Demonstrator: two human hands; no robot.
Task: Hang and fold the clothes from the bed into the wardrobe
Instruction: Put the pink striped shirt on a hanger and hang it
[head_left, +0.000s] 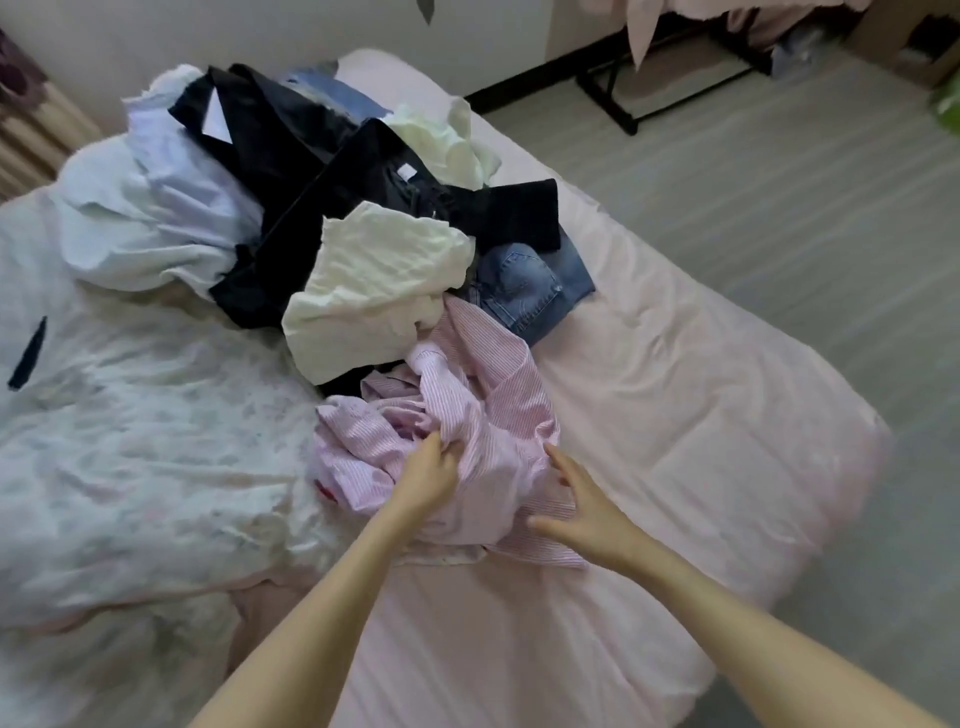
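- The left hand (428, 475) grips a bunch of the pink striped shirt (467, 441), its fingers curled into the crumpled cloth near the middle of the garment.
- The right hand (582, 506) lies over the right edge of the same shirt with its fingers spread and fairly straight, touching the cloth; it holds nothing.
- The pink striped shirt sits at the near end of the clothes heap, on the pink sheet of the bed (649, 389).
- Just behind it lies a cream top (379, 291), resting partly on dark garments (322, 171) that stretch toward the far end of the bed.
- A pair of blue jeans (530, 291) lies to the right of the cream top, touching the far edge of the pink shirt.
- A pale blue shirt (166, 208) is bunched at the left of the heap, against the dark garments.
- A white flowered duvet (130, 441) covers the left side of the bed.
- A black rack (623, 98) stands on the floor beyond the bed, well apart from the heap.
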